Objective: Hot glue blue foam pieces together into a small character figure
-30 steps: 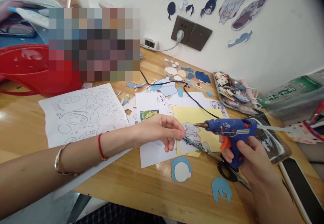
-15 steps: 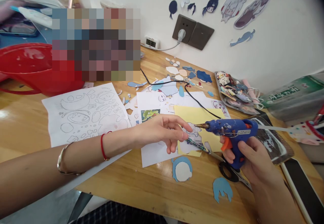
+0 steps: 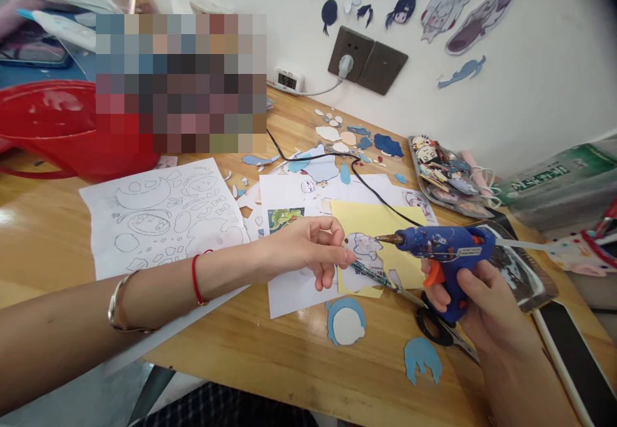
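Gripping one glue gun (image 3: 446, 244), the right hand (image 3: 488, 308) is near two blue cutouts (image 3: 420, 354)

red container (image 3: 53, 150) at left on wooden table (image 3: 231, 363). small white clock (image 3: 288, 81) at foot of wall (image 3: 530, 73); right of it, white plug (image 3: 346, 67) seated in dark outlet (image 3: 357, 44). paper figures (image 3: 446, 12) up on wall. far right: clear bag (image 3: 563, 168) with green print; lower right, phone (image 3: 573, 356) lying flat, screen dark.

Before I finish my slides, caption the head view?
Right hand holds blue glue gun, nozzle pointing toward left hand.
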Motion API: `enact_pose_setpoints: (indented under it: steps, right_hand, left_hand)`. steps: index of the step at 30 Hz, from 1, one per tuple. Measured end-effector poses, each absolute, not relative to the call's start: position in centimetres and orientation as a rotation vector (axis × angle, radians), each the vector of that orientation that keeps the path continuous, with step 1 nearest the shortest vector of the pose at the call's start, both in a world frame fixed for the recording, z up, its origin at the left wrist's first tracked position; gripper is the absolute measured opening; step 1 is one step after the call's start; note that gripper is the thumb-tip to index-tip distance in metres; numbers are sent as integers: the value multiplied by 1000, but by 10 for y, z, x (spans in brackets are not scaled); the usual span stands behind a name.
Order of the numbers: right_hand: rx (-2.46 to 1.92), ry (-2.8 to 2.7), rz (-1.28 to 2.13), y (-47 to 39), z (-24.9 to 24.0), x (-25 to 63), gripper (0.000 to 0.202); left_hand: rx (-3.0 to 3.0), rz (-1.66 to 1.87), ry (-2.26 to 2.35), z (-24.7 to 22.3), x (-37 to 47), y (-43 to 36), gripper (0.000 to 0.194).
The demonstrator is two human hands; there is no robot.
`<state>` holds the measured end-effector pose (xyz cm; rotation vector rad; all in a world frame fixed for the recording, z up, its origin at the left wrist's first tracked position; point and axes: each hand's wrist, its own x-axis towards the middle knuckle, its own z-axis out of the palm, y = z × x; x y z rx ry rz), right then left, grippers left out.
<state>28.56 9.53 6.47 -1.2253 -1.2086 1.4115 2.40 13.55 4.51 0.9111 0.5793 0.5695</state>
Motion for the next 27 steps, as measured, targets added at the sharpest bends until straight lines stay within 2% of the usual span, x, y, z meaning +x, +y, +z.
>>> enact_pose_setpoints:
  steps: [11, 18, 21, 27]
  right_hand:
    - [-1246, -1198, 1442, 94, 64, 289, 21]
    - [-1230, -1131, 1391, 95, 71, 282, 17]
    - [-1216, -1106, 1394, 95, 71, 281, 17]
    - [-1208, -1143, 1383, 98, 70, 282, 17]
  left_hand:
    - [937, 573, 596, 47, 21, 137, 40]
    - [974, 565, 580, 47, 20, 137, 42]
    - [999, 569, 582, 45, 20, 137, 38]
    - [1045, 587, 655, 42, 22, 137, 14]
